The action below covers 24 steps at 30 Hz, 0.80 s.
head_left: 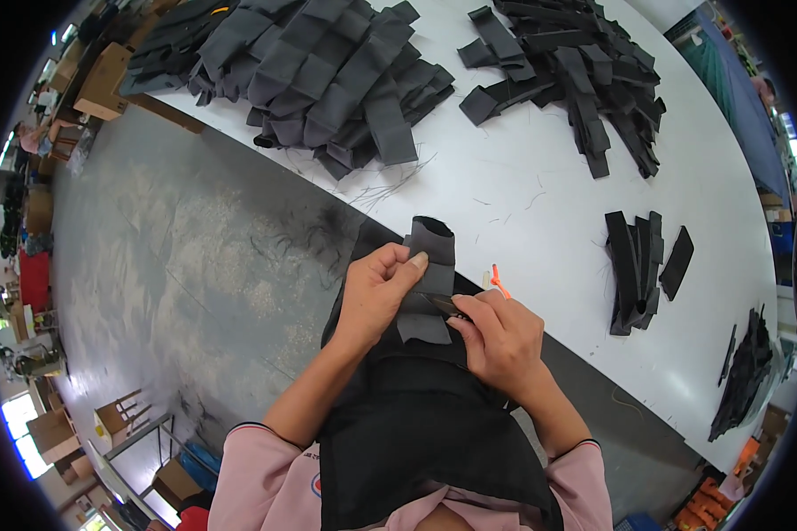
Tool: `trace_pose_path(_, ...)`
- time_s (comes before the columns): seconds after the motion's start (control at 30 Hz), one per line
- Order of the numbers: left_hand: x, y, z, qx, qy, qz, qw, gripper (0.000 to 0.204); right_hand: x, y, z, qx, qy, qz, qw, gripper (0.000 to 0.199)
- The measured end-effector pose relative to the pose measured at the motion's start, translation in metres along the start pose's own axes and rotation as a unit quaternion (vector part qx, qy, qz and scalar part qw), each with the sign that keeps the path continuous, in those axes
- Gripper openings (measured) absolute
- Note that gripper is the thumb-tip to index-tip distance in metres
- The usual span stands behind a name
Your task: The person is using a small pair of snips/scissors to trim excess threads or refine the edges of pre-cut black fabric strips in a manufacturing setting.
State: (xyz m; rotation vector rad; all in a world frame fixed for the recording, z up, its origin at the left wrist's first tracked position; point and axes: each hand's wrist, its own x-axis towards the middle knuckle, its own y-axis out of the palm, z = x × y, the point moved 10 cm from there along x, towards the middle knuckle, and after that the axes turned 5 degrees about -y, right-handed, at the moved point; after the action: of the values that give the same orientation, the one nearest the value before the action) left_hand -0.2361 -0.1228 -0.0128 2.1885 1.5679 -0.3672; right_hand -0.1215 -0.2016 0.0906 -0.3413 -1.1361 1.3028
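My left hand point(374, 292) pinches a dark grey fabric strip point(431, 246) between thumb and fingers, above my lap by the table's edge. The strip is sewn across its width, and its far end curls into an open loop. Closed around small thread snips point(444, 305), my right hand point(507, 343) has the metal blades pointing left, against or just over the strip. The snips' handles are mostly hidden in my fingers. An orange cord point(499, 281) sticks out beyond my right knuckles, and I cannot tell whether it is tied to the snips.
On the white table point(505, 208) lie a large heap of folded dark strips point(314, 75), a looser pile point(584, 75) and a small stack point(636, 270). Loose threads point(390, 186) are scattered around. A black bundle point(746, 376) rests at the right. Grey floor point(177, 257) stretches to my left.
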Motion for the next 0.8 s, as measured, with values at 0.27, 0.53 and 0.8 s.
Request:
trace_pose_path(0.27,-0.001,0.007,-0.002,0.004,-0.012,0.015,1.0,0.014,0.001,0.003,-0.001,0.019,-0.002,-0.01,1.0,0.02)
trace_pose_path(0.53,0.001,0.01,-0.001,0.006,-0.018,0.022,1.0,0.015,-0.004,-0.005,-0.016,0.124,0.084,-0.085,0.985,0.02)
trace_pose_path(0.8,0.011,0.001,0.001,-0.319,-0.064,0.043,0.944,0.02,-0.044,0.022,-0.076,0.418,0.355,-0.129,0.826,0.023)
